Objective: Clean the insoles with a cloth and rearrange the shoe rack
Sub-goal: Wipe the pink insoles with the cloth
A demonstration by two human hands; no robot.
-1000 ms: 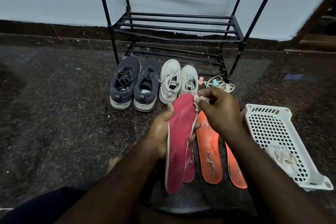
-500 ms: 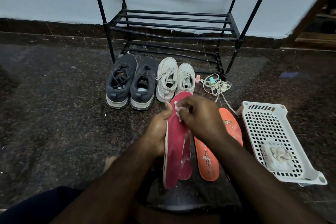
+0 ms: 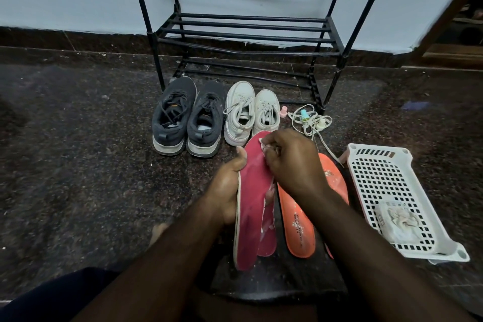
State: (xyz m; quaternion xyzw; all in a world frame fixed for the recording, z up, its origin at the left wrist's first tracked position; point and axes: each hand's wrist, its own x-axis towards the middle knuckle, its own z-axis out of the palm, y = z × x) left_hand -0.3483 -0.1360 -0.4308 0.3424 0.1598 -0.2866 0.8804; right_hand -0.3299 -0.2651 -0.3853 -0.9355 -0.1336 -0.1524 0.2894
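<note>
so, going l to r. the pair of dark grey lace-up trainers (image 3: 188,117) and the pair of white lace-up sneakers (image 3: 249,115) sit on the speckled dark stone floor (image 3: 78,165), just in front of the black metal-bar shoe rack (image 3: 245,34), whose visible shelves hold nothing, so the rearranging isn't done yet.

risks: the left hand (image 3: 226,191) holds the long red foam insole (image 3: 252,206) only along its left edge, thumb over the top rim, other fingers hidden behind it. the insole looks thin and bendy, so hard rubbing near the toe could fold it or twist it out of that grip, i think. the right hand (image 3: 292,165) is curled into a fist on a small whitish cloth (image 3: 264,145), only a scrap of which shows at the knuckles; a bunched cloth could slip out, or the knuckles could end up rubbing instead of the fabric.

a second red insole (image 3: 269,232) lies just behind the held one, and an orange foam insole (image 3: 298,227) lies right of that, so a dropped insole would land on them and could mix wiped w/ unwiped ones.

rel. to fingers: the held insole's far toe end is under the right fingers, the cloth pressed between them and its surface; its left edge is in the left palm.

far right: white perforated plastic basket (image 3: 428,217).
</note>
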